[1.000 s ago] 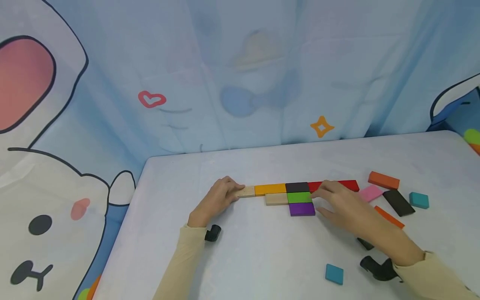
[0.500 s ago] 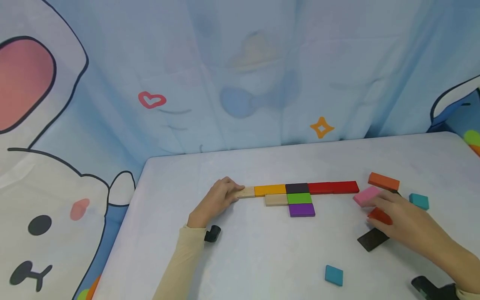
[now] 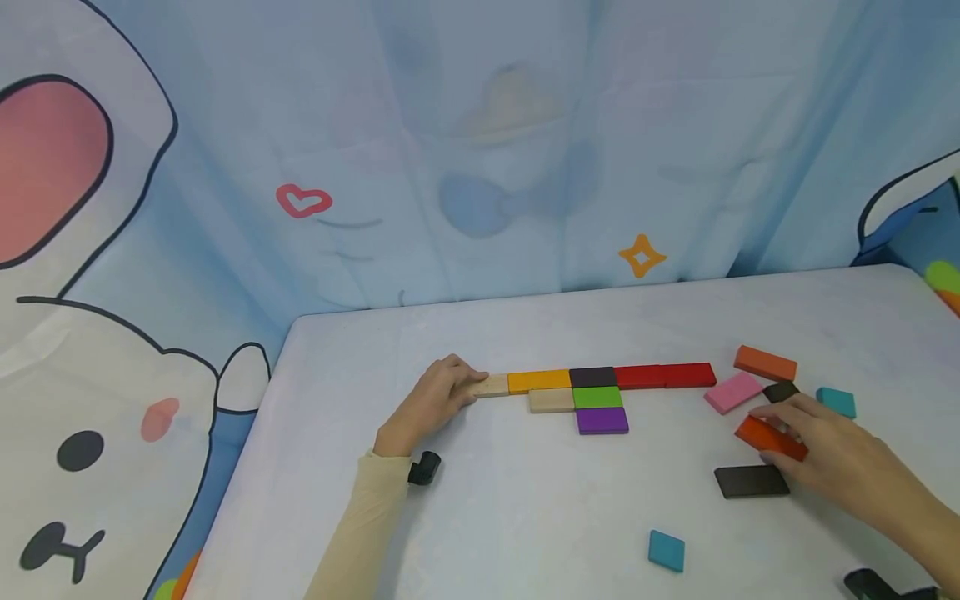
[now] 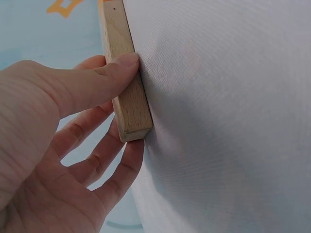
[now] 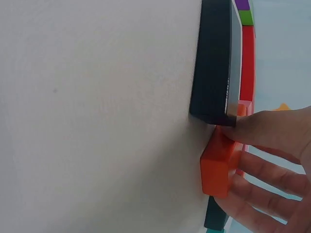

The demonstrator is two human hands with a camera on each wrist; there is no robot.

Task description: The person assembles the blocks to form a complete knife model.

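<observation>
In the head view my left hand [image 3: 433, 407] pinches a plain wooden block [image 3: 489, 386] at the left end of a row. The left wrist view shows the thumb on that block's near side and fingers behind it. At the right, my right hand [image 3: 843, 450] holds an orange block [image 3: 771, 437] between thumb and fingers. A black block [image 3: 752, 482] lies just in front, its end near the thumb in the right wrist view. The row continues with yellow [image 3: 538, 381], black [image 3: 592, 377] and two red blocks [image 3: 665, 376].
Under the row sit a wooden block [image 3: 551, 401], a green block [image 3: 597, 397] and a purple block [image 3: 602, 421]. Pink [image 3: 732, 392], orange [image 3: 765, 362], black [image 3: 782, 391] and teal blocks [image 3: 836, 402] lie around the right hand. Another teal block [image 3: 667, 551] lies nearer the front.
My right hand has left the row, moved right and taken hold of the orange block. The black block in front has turned to lie sideways. My left hand stays put.
</observation>
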